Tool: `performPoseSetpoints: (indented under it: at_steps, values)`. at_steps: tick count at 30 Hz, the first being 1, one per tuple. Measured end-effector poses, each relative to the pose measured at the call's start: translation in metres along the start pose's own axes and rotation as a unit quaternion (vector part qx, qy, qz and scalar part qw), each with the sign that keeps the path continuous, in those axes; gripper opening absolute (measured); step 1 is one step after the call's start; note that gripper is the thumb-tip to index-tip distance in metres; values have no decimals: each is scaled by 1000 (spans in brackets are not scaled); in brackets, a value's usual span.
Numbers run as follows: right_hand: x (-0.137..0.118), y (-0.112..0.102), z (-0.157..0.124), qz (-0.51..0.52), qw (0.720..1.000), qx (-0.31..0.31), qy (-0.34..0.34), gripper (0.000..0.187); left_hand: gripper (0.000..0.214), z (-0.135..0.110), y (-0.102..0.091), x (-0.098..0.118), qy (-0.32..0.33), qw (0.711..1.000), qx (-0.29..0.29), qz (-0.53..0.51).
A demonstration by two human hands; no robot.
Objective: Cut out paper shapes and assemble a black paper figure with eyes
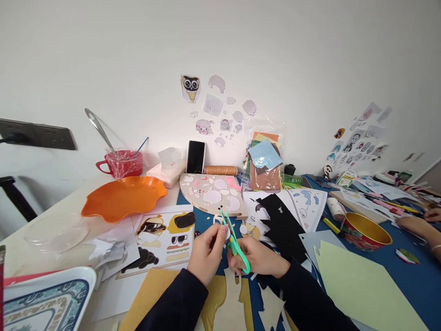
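In the middle of the head view my right hand grips green-handled scissors, their blades pointing up and slightly left. Pinched between thumb and fingers of my left hand is a small white round paper piece, right beside the blades. Whether the blades touch its edge I cannot make out. Just beyond the hands lies a rounded board with pink and white cut-outs. A sheet of black and yellow printed shapes is to the left, and jagged black paper to the right.
An orange dish, a red mug and a patterned tray stand at left. A phone leans on the wall near a thread spool. At right are a gold-lined bowl, pale green paper and another person's hand.
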State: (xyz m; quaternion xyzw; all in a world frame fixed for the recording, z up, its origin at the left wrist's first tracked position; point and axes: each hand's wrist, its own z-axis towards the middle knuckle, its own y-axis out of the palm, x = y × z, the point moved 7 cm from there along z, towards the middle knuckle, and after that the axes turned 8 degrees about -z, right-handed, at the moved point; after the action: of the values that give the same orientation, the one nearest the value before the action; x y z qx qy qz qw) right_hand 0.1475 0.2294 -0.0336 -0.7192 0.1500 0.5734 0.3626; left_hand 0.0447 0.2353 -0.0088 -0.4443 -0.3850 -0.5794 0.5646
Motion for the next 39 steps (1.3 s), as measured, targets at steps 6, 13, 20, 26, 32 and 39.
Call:
performPoseSetpoints:
  at_steps: [6,13,20,26,32,39]
  values:
    - [3,-1,1,6,1000,3,14,47,40,0,0,1,-4,1000,-3,9]
    - [-2,-3,-1,25,1000,8,7,44,40,0,-1,-6,-11,1000,1,-19]
    - [0,-2,1,6,1000,4,6,49,37,-2,3,-6,-10,1000,-12,-12]
    - [0,0,0,-12,1000,-10,-5,49,37,-1,2,-3,0,1000,-18,16]
    - [-1,-2,-1,13,1000,-3,6,46,37,0,2,-5,7,1000,-17,24]
    - [0,-2,0,29,999,-4,25,44,37,1,-6,-1,4,1000,25,6]
